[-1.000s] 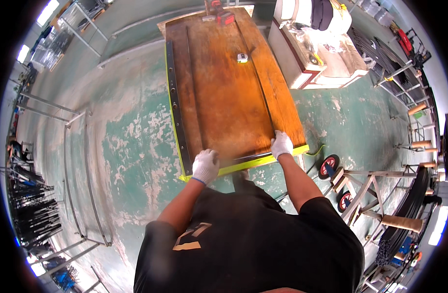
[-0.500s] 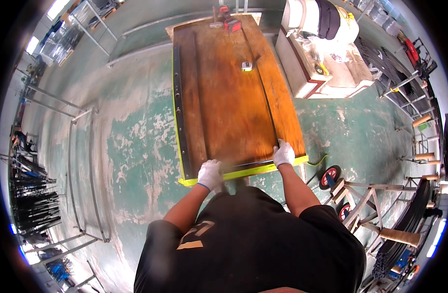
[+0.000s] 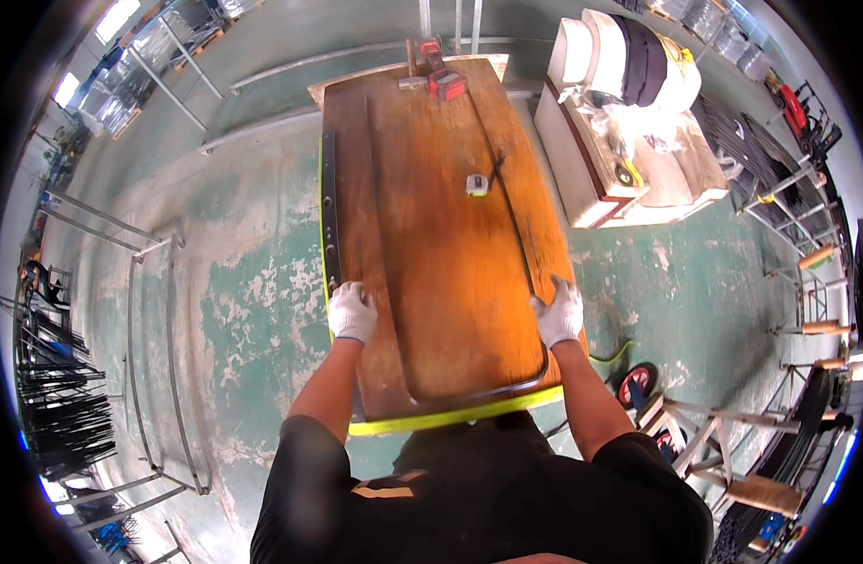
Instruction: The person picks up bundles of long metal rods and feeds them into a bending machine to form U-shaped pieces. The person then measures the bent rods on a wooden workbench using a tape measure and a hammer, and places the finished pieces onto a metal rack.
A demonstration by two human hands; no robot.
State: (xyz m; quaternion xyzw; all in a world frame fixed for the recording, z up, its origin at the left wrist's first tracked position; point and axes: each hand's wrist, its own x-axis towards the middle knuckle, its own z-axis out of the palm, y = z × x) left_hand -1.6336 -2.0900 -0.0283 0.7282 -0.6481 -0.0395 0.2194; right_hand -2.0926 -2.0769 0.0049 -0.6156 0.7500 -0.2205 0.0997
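A bent dark metal rod point(image 3: 520, 235), U-shaped with rounded corners at the near end, lies on a worn brown wooden tabletop point(image 3: 450, 291). My left hand point(image 3: 353, 315), in a white glove, rests at the table's left edge beside a black strip with holes point(image 3: 330, 202). Its fingers look slightly apart, and nothing shows in them. At the right side, my gloved right hand point(image 3: 559, 315) is open, thumb and forefinger spread, just outside the rod's right leg. Bright yellow edging point(image 3: 460, 414) runs along the table's near edge.
Toward the far end lie a red and black cordless power tool point(image 3: 443, 80) and a hammer point(image 3: 413, 70). A small tape measure point(image 3: 477, 185) sits mid-table. A pale padded bench point(image 3: 619, 169) stands at right, metal racks point(image 3: 173, 367) at left, and a wheeled frame point(image 3: 695, 414) at lower right.
Both hands have left the near edge and moved farther up along the table's sides. The right hand has spread its fingers. The rod's near bend now shows farther in from the near edge.
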